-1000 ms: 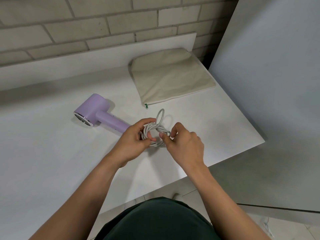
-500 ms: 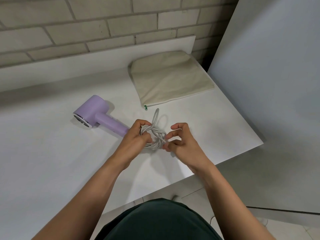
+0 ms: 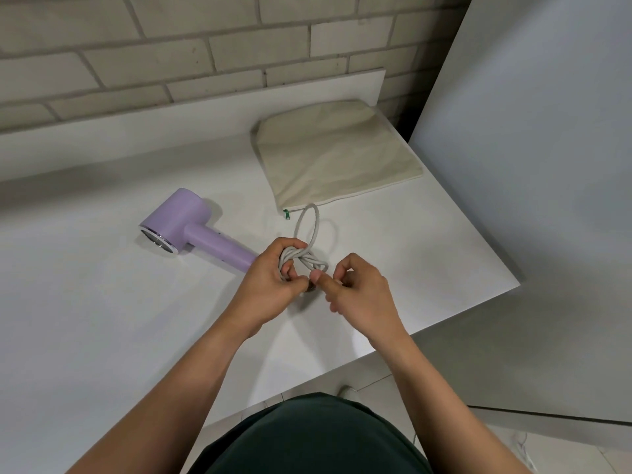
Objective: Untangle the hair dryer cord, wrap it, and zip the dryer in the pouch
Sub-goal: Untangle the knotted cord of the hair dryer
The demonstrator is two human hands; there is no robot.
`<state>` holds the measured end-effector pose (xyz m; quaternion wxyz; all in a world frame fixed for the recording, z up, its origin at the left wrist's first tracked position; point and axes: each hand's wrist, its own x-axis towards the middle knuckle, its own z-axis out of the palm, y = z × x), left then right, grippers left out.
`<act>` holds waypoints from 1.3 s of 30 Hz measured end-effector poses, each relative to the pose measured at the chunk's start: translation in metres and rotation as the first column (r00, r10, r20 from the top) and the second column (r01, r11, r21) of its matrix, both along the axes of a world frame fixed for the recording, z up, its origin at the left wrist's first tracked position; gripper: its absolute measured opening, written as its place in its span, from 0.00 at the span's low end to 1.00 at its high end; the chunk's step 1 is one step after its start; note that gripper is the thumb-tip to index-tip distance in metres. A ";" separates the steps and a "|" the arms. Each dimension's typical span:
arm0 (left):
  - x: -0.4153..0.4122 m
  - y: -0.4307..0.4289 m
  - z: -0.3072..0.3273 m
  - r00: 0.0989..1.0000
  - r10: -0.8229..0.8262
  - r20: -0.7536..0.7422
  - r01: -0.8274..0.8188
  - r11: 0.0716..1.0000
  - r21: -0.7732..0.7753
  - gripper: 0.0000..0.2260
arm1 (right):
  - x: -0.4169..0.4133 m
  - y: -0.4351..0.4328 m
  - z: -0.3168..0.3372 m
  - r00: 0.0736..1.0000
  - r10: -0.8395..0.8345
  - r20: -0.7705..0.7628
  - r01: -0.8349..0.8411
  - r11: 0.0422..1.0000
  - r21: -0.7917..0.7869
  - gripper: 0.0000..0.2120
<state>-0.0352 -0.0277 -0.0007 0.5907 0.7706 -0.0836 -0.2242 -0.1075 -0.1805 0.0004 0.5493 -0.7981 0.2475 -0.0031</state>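
Head view — clamps the bundled cord (image 3: 304, 260) in the left hand (image 3: 270, 285), probably to stop the coils springing apart. Sets the right hand (image 3: 362, 295) against the bundle with thumb at its near edge; cannot tell whether pinching a strand. Leaves one loop free toward the pouch (image 3: 335, 159) — zip edge nearest, handy for loading. Rests the dryer (image 3: 184, 224) on the table (image 3: 102, 302), handle toward the cord.

No legible text, no labels, brands or numbers on hair dryer (image 3: 181, 220), pouch (image 3: 335, 159), cord (image 3: 304, 261)
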 end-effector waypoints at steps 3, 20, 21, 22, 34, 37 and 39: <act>0.002 0.001 0.000 1.000 -0.001 -0.029 0.000 0.998 -0.061 0.22 | 0.001 -0.005 0.007 0.998 0.038 0.055 -0.050 0.970 0.239 0.12; 0.007 0.000 0.002 0.998 -0.043 -0.055 0.031 0.978 -0.207 0.03 | 0.008 0.008 -0.017 0.910 0.252 0.330 -0.017 0.817 -0.576 0.39; 0.009 0.001 0.000 0.997 -0.038 -0.064 0.024 0.979 -0.201 0.03 | 0.011 0.004 -0.016 0.889 0.302 0.345 -0.045 0.806 -0.590 0.44; 0.011 0.003 0.000 0.997 -0.038 -0.072 0.023 0.980 -0.197 0.03 | 0.014 0.001 -0.014 0.872 0.340 0.353 -0.055 0.784 -0.618 0.48; 0.029 -0.001 0.010 0.978 -0.188 -0.087 0.161 0.954 -0.251 0.14 | 0.038 -0.015 -0.019 0.887 0.332 0.322 0.004 0.690 -0.724 0.25; 0.031 0.001 0.008 0.971 -0.205 -0.123 0.161 0.940 -0.300 0.15 | 0.037 -0.020 -0.006 0.928 0.318 0.193 -0.160 0.809 -0.565 0.30; 0.031 0.004 0.005 0.972 -0.205 -0.112 0.163 0.939 -0.302 0.10 | 0.036 -0.026 0.001 0.917 0.388 0.099 -0.335 0.879 -0.341 0.34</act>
